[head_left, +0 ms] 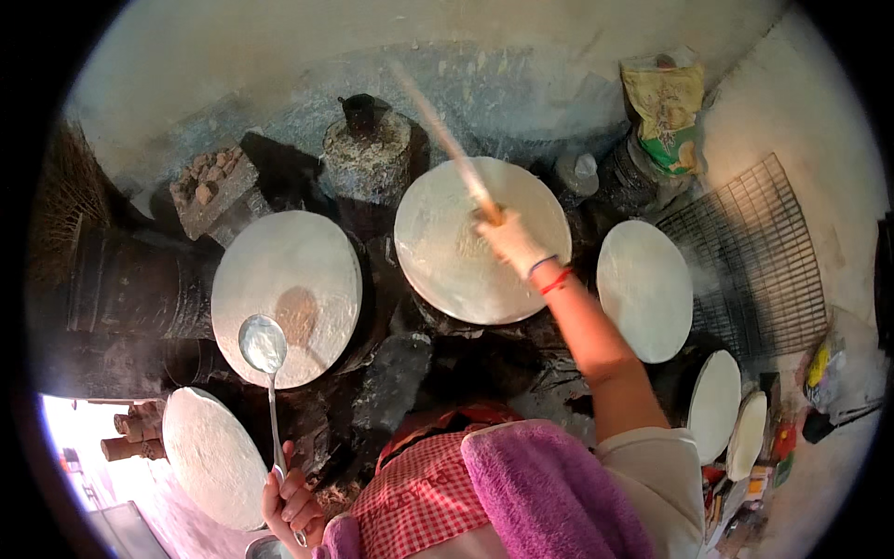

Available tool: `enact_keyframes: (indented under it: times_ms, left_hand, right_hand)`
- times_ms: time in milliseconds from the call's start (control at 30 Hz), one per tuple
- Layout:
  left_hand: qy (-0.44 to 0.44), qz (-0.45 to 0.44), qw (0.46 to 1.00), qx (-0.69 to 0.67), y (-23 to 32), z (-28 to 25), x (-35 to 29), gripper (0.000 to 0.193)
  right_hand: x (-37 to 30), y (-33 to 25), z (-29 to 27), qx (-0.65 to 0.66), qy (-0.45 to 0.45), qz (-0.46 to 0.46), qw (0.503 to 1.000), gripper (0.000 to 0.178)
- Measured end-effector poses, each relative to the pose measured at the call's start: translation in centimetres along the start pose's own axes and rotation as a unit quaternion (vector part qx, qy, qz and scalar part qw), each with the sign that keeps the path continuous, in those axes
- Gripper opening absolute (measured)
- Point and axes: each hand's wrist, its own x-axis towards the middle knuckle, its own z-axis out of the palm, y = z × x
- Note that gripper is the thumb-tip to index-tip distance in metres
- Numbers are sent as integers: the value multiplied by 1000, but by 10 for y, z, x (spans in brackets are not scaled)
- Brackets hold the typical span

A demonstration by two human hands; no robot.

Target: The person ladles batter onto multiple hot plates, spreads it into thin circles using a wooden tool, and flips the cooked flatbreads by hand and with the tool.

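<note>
My left hand (296,503), low on the left, is closed round the handle of a metal ladle (263,345). The ladle's bowl, wet and shiny, hangs over the lower part of the left round griddle (279,247) and throws a shadow on it. In a white glove, my right hand (514,244) grips a long wooden stick (438,130) above the middle griddle (438,265). Motion blurs the stick, which slants up and left; the shape of its working end cannot be made out. A pale, glossy layer coats both griddles.
A third pale griddle (644,289) lies to the right, with a wire grid rack (759,261) beyond. A white disc (209,456) stands lower left. Two smaller discs are lower right. Behind are a stubby pillar (368,154), a block with rubble (209,182) and a yellow-green sack (666,107).
</note>
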Motion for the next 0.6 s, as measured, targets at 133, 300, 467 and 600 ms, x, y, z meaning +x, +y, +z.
enact_keyframes:
  times_ms: [133,300,467,600]
  left_hand:
    - [19,52,997,-49,-37,16,29,57]
    - [32,75,995,-51,-84,39,62,57]
    - [43,91,993,-57,-123,54,85,58]
    - [40,104,992,-60,-148,62,89,58]
  right_hand:
    - [94,25,-115,-201,135,-28,970,32]
    - [190,65,-154,-312,92,-56,944,36]
    - [205,57,-153,-222,17,4,975,40]
    - [193,34,-161,-220,-30,-14,975,40]
